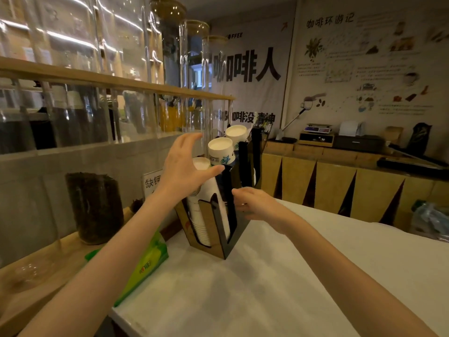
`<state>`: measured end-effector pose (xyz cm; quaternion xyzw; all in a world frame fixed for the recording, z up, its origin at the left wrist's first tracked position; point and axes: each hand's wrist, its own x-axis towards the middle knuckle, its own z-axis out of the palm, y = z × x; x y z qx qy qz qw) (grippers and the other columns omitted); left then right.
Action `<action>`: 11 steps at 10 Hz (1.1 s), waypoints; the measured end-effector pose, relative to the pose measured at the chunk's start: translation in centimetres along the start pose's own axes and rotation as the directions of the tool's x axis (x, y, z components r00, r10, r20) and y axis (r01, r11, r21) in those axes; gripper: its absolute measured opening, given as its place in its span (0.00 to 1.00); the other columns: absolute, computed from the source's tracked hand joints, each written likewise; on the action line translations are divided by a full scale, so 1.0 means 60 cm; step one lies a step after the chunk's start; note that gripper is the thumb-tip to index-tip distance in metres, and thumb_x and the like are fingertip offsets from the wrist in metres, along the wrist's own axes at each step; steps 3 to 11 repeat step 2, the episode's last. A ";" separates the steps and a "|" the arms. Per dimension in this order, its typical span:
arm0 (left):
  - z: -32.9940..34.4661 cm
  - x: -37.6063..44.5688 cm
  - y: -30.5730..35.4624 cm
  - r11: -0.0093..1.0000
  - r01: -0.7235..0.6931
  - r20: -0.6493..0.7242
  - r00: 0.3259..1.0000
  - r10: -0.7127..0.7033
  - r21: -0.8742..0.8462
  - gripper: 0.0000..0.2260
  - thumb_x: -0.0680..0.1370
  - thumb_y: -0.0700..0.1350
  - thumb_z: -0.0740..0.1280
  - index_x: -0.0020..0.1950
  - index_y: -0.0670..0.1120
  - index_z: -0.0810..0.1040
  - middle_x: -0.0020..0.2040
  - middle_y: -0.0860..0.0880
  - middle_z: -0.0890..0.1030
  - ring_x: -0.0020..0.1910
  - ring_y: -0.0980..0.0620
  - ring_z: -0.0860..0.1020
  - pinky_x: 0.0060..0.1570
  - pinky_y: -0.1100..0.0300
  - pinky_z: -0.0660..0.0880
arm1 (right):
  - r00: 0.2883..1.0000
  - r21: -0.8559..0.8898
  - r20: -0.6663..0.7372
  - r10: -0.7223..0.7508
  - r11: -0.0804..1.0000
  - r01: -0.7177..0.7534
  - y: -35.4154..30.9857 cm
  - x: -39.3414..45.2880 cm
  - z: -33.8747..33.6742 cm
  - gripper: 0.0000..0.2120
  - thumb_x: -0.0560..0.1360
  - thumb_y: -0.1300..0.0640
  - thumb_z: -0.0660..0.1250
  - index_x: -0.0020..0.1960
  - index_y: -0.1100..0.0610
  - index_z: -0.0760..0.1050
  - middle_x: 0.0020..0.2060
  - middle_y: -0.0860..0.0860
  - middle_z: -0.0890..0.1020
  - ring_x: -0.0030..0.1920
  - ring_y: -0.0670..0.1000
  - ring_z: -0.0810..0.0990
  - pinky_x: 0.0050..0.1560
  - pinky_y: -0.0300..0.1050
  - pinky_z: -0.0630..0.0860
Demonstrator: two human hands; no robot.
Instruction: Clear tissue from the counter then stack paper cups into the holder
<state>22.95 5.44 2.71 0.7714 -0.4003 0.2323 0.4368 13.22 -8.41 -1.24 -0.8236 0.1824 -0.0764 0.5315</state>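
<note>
A black and wood cup holder (237,235) stands on the white counter (267,288). Three stacks of white paper cups (220,148) rise out of it, bottoms up, the far ones with a blue print. My left hand (183,166) hovers open beside the nearest stack, fingers spread, thumb near its top. My right hand (255,203) rests against the holder's black right side, fingers curled on its edge. No loose tissue shows on the counter.
A green tissue pack (145,266) lies at the counter's left edge. A dark jar (96,207) stands on the wooden ledge behind it. Tall glass jars (170,64) and a wooden shelf rail (121,81) rise close on the left. A lower cabinet (352,188) runs behind.
</note>
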 end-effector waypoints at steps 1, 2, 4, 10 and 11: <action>0.014 0.025 0.045 0.995 -0.093 -0.080 0.993 0.090 -0.031 0.27 0.69 0.49 0.71 0.65 0.47 0.68 0.66 0.47 0.70 0.65 0.50 0.67 0.60 0.60 0.62 | 0.978 0.054 -0.019 -0.209 0.976 0.210 -0.040 -0.081 -0.064 0.12 0.76 0.49 0.61 0.57 0.51 0.75 0.53 0.50 0.83 0.49 0.46 0.82 0.54 0.43 0.79; 0.023 0.045 0.088 0.992 -0.075 -0.088 0.994 0.066 -0.099 0.23 0.70 0.47 0.70 0.64 0.47 0.70 0.63 0.47 0.73 0.62 0.50 0.70 0.58 0.59 0.65 | 0.851 0.088 -0.231 -0.471 0.861 0.501 -0.078 -0.195 -0.123 0.07 0.73 0.55 0.65 0.51 0.52 0.78 0.43 0.48 0.86 0.45 0.46 0.85 0.48 0.39 0.81; 0.023 0.045 0.088 0.992 -0.075 -0.088 0.994 0.066 -0.099 0.23 0.70 0.47 0.70 0.64 0.47 0.70 0.63 0.47 0.73 0.62 0.50 0.70 0.58 0.59 0.65 | 0.851 0.088 -0.231 -0.471 0.861 0.501 -0.078 -0.195 -0.123 0.07 0.73 0.55 0.65 0.51 0.52 0.78 0.43 0.48 0.86 0.45 0.46 0.85 0.48 0.39 0.81; 0.023 0.045 0.088 0.992 -0.075 -0.088 0.994 0.066 -0.099 0.23 0.70 0.47 0.70 0.64 0.47 0.70 0.63 0.47 0.73 0.62 0.50 0.70 0.58 0.59 0.65 | 0.851 0.088 -0.231 -0.471 0.861 0.501 -0.078 -0.195 -0.123 0.07 0.73 0.55 0.65 0.51 0.52 0.78 0.43 0.48 0.86 0.45 0.46 0.85 0.48 0.39 0.81; 0.023 0.045 0.088 0.992 -0.075 -0.088 0.994 0.066 -0.099 0.23 0.70 0.47 0.70 0.64 0.47 0.70 0.63 0.47 0.73 0.62 0.50 0.70 0.58 0.59 0.65 | 0.851 0.088 -0.231 -0.471 0.861 0.501 -0.078 -0.195 -0.123 0.07 0.73 0.55 0.65 0.51 0.52 0.78 0.43 0.48 0.86 0.45 0.46 0.85 0.48 0.39 0.81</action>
